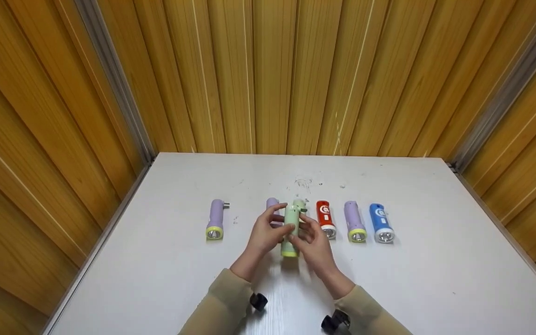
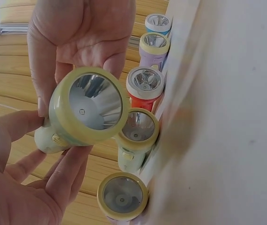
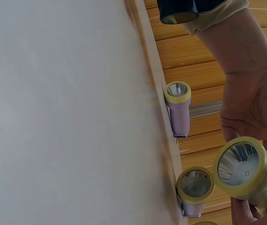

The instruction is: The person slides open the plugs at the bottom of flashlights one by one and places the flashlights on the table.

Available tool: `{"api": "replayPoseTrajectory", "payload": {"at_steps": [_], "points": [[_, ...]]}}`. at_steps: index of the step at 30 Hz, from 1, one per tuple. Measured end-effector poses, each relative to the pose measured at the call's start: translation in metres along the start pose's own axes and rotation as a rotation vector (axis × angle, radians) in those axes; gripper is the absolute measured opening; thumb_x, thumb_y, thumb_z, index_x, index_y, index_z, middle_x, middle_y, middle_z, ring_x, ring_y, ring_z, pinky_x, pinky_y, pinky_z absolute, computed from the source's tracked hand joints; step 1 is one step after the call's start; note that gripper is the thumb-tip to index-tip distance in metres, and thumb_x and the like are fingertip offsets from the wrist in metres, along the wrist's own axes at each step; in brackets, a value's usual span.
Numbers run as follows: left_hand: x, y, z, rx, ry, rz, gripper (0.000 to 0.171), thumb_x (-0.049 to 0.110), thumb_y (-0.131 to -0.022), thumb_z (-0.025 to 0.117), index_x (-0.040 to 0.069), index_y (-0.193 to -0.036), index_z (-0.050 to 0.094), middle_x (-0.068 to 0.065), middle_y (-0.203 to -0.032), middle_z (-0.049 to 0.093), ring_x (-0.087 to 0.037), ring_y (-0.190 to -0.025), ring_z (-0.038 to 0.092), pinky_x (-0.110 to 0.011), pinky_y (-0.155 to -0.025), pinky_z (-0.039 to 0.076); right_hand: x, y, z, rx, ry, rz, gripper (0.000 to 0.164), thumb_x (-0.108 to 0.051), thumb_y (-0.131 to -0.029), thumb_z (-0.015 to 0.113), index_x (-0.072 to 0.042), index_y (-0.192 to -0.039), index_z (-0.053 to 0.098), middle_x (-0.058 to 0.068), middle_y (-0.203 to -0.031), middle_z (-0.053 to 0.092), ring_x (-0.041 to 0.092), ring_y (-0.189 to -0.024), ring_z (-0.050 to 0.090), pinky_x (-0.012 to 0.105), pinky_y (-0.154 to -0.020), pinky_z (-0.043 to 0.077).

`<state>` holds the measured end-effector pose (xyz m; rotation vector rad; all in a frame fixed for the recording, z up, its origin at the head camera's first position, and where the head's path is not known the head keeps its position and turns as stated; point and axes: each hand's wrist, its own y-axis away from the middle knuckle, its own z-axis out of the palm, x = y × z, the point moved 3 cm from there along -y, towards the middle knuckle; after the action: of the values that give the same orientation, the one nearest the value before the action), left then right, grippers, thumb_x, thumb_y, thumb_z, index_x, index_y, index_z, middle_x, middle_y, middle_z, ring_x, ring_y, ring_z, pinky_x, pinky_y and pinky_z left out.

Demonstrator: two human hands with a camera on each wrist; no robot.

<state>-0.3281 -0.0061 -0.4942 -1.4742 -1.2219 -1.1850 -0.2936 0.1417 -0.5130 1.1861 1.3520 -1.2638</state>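
Note:
Both hands hold a pale green flashlight (image 1: pixel 290 230) with a yellow rim just above the white table (image 1: pixel 417 270), its lens toward me. My left hand (image 1: pixel 271 224) grips its body from the left, and my right hand (image 1: pixel 303 232) pinches it from the right. The left wrist view shows the same flashlight (image 2: pixel 88 110) with its reflector facing the camera, the right hand's fingers (image 2: pixel 77 37) above it and the left hand's fingers (image 2: pixel 53 183) below. It appears again as the green flashlight (image 3: pixel 243 168) in the right wrist view.
Several flashlights lie in a row on the table: a purple one (image 1: pixel 215 219) at far left, another purple one (image 1: pixel 272 204) partly behind my left hand, a green one (image 1: pixel 300 204), a red one (image 1: pixel 325 218), a purple one (image 1: pixel 354 221) and a blue one (image 1: pixel 380 223). Wooden walls enclose three sides.

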Motion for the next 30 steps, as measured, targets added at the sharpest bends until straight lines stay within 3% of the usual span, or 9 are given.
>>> {"api": "replayPoseTrajectory", "payload": {"at_steps": [10,19,30], "points": [[0.001,-0.002,-0.008,0.013,0.018,0.007,0.06,0.016,-0.088,0.079,0.014,-0.144,0.058,-0.02,-0.118,0.069,-0.025,-0.097,0.07,-0.035,-0.068,0.063,-0.007,0.001,0.002,-0.054,-0.053,-0.01,0.063,0.002,-0.094,0.066,0.007,-0.151,0.04,0.033,-0.144,0.054,0.044,-0.132,0.057,0.019,-0.097,0.053],[0.001,-0.005,-0.019,0.052,0.086,0.024,0.062,0.013,-0.087,0.078,0.01,-0.145,0.057,-0.023,-0.116,0.07,-0.022,-0.096,0.067,-0.031,-0.066,0.062,-0.007,0.002,0.004,-0.111,-0.05,-0.004,0.058,-0.001,-0.095,0.067,0.008,-0.148,0.045,0.033,-0.142,0.055,0.04,-0.127,0.062,0.02,-0.093,0.055],[0.001,-0.006,-0.019,0.066,0.077,-0.005,0.062,0.015,-0.087,0.079,0.013,-0.145,0.057,-0.021,-0.117,0.07,-0.022,-0.094,0.068,-0.03,-0.065,0.061,-0.006,0.002,0.005,-0.12,-0.059,0.002,0.058,-0.002,-0.094,0.068,0.008,-0.147,0.046,0.033,-0.142,0.055,0.042,-0.129,0.06,0.021,-0.091,0.056]]}}
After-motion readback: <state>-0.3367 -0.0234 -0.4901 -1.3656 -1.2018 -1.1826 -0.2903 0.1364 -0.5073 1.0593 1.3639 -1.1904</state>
